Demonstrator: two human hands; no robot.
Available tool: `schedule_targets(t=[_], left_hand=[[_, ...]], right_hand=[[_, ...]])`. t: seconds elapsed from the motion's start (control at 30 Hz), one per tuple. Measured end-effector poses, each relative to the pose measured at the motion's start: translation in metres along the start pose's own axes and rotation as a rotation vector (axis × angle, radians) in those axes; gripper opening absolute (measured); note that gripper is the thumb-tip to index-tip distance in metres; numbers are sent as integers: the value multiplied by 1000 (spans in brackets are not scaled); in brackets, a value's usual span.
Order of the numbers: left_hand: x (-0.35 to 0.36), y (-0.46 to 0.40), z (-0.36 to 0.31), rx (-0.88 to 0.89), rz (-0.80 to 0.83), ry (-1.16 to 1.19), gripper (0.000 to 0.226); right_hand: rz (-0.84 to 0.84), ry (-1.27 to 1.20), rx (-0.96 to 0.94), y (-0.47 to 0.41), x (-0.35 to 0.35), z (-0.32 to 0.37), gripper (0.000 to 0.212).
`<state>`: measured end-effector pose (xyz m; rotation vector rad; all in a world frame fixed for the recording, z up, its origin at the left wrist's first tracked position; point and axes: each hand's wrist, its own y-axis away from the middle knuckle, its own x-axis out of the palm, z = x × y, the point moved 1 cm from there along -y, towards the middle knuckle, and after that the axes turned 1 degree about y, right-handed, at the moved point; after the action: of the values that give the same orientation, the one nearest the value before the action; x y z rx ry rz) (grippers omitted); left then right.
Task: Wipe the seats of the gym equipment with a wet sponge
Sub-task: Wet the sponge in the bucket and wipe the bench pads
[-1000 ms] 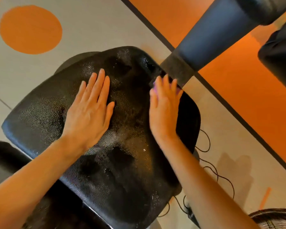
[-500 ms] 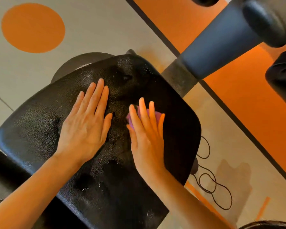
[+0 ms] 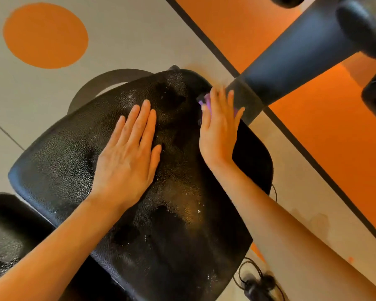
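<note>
A black textured seat pad (image 3: 59, 168) fills the middle of the view, wet and glistening with droplets. My left hand (image 3: 128, 155) lies flat on its centre, fingers together, holding nothing. My right hand (image 3: 218, 129) presses a purple sponge (image 3: 205, 103) against the seat's far edge; only a small corner of the sponge shows beyond my fingers. The fingertips of that hand are blurred.
A thick dark blue padded arm of the machine (image 3: 291, 53) slants in from the upper right, right beside my right hand. A second black pad (image 3: 2, 231) is at the lower left. Black cables (image 3: 258, 281) lie on the grey and orange floor (image 3: 44, 35) at the lower right.
My right hand slid the sponge back to the seat's middle, then forward again to the far edge by the machine arm. My left hand stayed flat on the seat.
</note>
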<state>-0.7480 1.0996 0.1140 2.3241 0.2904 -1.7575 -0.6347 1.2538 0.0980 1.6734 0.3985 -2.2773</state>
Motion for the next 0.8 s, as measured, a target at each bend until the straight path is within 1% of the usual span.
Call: schedule_targets(t=[0.03, 0.07, 0.1, 0.13, 0.2, 0.23, 0.27, 0.3, 0.37, 0.4, 0.43, 0.47, 0.5, 0.57, 0.6, 0.63, 0.67, 0.73, 0.77, 0.8], left_hand=[[1, 0, 0, -1, -1, -1, 64], [1, 0, 0, -3, -5, 1, 64], [1, -1, -1, -4, -9, 6, 64], [1, -1, -1, -5, -9, 10, 64], [1, -1, 0, -11, -1, 19, 63], [-1, -1, 1, -9, 5, 27, 63], [-2, -1, 1, 0, 12, 35, 63], [-5, 0, 3, 13, 18, 42, 62], [-11, 5, 10, 26, 6, 47, 61], [-16, 8, 16, 20, -9, 53, 60], [-19, 12, 22, 8, -21, 62, 60], [-21, 15, 29, -8, -25, 68, 60], [-23, 18, 35, -24, -19, 66, 60], [-23, 23, 43, -45, 3, 47, 61], [-22, 23, 45, -44, 9, 39, 61], [-22, 23, 45, -40, 12, 37, 61], [-21, 23, 45, -37, 13, 40, 61], [-20, 22, 46, -33, 9, 45, 61], [-19, 22, 46, -32, 3, 44, 61], [-19, 22, 47, -28, -3, 44, 61]], right_hand=[[-30, 3, 101, -18, 2, 1, 44], [-57, -2, 159, -20, 6, 7, 43], [-70, -11, 152, -6, 8, 14, 43], [-59, -45, 70, 16, 7, 23, 44], [47, -88, -141, 69, -1, 31, 46], [97, -85, -210, 77, -3, 26, 47], [100, -77, -248, 66, -4, 20, 48], [75, -79, -223, 43, -1, 14, 47], [-8, -99, 0, -16, 5, 10, 44], [-43, -101, 107, -33, 6, 12, 43], [-69, -102, 164, -33, 7, 20, 44], [-73, -96, 148, -18, 9, 28, 46], [-39, -106, 49, 6, 6, 39, 47], [90, -112, -182, 60, 0, 47, 47], [132, -97, -260, 68, -3, 43, 46], [131, -90, -303, 56, -2, 36, 45], [100, -87, -276, 33, 3, 30, 44], [15, -110, -53, -24, 11, 25, 42], [-23, -128, 64, -42, 13, 26, 41], [-55, -122, 131, -42, 15, 32, 42]])
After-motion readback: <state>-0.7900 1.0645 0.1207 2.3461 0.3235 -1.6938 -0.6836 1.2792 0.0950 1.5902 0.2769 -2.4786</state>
